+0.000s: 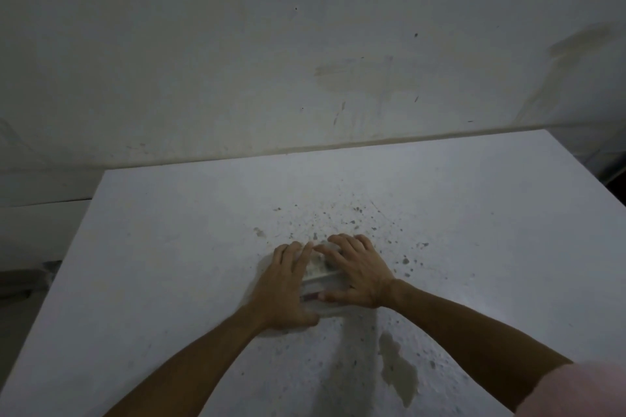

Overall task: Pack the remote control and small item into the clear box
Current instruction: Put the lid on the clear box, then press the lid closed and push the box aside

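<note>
A small clear box point(321, 284) lies on the white table point(169, 247), near the middle of its front half. Both my hands lie on top of it. My left hand point(286, 288) covers its left side with the fingers spread over the lid and the thumb at the near edge. My right hand point(355, 269) presses on the right side, its thumb along the front wall. Something pale and a dark reddish strip show through the box wall. The remote control and the small item cannot be made out; my hands hide most of the box.
The table top is stained and speckled, with a yellowish patch point(398, 372) near the front. A dirty white wall point(305, 44) rises just behind the table's far edge. The table's left edge drops to a lower ledge point(40, 230).
</note>
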